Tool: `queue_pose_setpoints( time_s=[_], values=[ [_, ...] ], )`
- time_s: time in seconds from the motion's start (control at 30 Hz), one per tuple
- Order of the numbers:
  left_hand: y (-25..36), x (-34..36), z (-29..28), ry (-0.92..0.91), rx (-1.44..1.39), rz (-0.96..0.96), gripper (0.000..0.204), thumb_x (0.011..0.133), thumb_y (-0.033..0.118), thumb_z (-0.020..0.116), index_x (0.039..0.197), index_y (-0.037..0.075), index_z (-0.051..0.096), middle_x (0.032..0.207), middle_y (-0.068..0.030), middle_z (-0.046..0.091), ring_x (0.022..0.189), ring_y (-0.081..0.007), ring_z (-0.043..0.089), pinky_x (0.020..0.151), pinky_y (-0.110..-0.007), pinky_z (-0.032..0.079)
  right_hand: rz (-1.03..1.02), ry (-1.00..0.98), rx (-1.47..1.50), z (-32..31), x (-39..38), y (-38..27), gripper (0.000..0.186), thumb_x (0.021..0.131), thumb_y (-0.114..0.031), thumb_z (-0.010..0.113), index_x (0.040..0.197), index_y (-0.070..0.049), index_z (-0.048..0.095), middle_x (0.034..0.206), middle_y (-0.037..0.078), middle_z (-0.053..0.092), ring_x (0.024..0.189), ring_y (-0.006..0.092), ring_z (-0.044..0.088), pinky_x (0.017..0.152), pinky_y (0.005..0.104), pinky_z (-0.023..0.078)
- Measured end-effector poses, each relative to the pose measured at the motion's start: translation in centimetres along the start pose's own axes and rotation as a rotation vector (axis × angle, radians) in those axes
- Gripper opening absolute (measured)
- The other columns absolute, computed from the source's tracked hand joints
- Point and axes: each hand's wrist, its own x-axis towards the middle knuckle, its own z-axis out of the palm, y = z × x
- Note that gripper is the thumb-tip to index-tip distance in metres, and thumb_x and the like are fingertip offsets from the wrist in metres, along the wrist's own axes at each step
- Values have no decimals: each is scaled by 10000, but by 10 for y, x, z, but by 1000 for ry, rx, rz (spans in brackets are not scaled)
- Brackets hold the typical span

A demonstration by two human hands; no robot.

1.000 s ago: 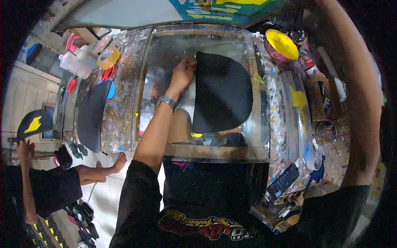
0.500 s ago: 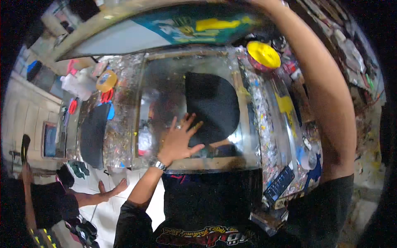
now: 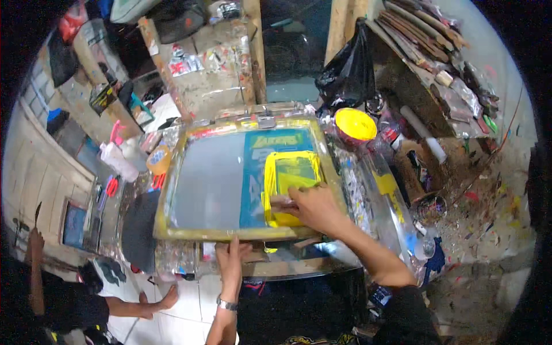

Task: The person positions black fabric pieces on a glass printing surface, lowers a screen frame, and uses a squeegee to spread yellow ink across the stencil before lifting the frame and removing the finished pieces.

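Note:
A printing screen (image 3: 204, 178) in a yellowed frame lies over the work table, with pale mesh at left and a teal stencil at right, thickly marked with yellow ink. My right hand (image 3: 310, 207) grips a wooden-handled squeegee (image 3: 280, 202) on the inked area. My left hand (image 3: 232, 259) touches the frame's front edge, its fingers extended and thumb apart. A dark flat piece (image 3: 139, 236) lies left of the screen. Whatever is directly under the screen is hidden.
A yellow ink bowl (image 3: 355, 123), bottles (image 3: 118, 161), tape (image 3: 158, 159) and red scissors (image 3: 112, 186) flank the screen. A black bag (image 3: 345, 72) hangs behind. At lower left sits another person (image 3: 75, 305), a hand raised. Cluttered boards (image 3: 420, 31) line the back right.
The screen has swung down, covering the black curved piece. My right arm has come down from high to the inked area with a squeegee. My left hand has moved to the front edge.

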Motion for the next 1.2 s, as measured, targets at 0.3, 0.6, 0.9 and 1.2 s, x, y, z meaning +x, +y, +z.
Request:
queue_pose_setpoints(
  time_s=[0.3, 0.6, 0.9, 1.2],
  values=[
    [-11, -7, 3, 143, 434, 295, 238, 982, 117, 566, 1103, -53, 452, 792, -129, 670, 669, -166, 673, 585, -278, 554, -253, -34, -82, 38, -28, 32, 229, 842, -217, 603, 1055, -140, 573, 804, 119, 657, 755, 327, 684, 631, 485, 514],
    [-14, 6, -12, 8, 106, -105, 268, 969, 76, 563, 1158, -60, 429, 862, -177, 666, 703, -218, 691, 601, -314, 582, -207, 214, -126, 82, 120, 143, 292, 874, -314, 618, 1061, -112, 519, 784, 131, 653, 646, 348, 657, 590, 495, 515],
    [-18, 5, -19, 16, 109, -69, 248, 969, 109, 588, 1137, -29, 469, 840, -141, 670, 701, -193, 675, 586, -290, 562, -208, 13, -185, 67, -43, 19, 201, 824, -257, 651, 908, -101, 555, 786, 59, 592, 732, 233, 648, 719, 423, 531],
    [47, 32, -27, 138, 163, 450, 426, 1009, 381, 483, 1008, -33, 583, 901, -143, 659, 746, -213, 626, 649, -334, 524, 38, 682, -220, -8, 4, -20, 545, 729, -633, 669, 830, -98, 641, 825, 79, 586, 822, 249, 582, 946, 589, 325]
  ],
)
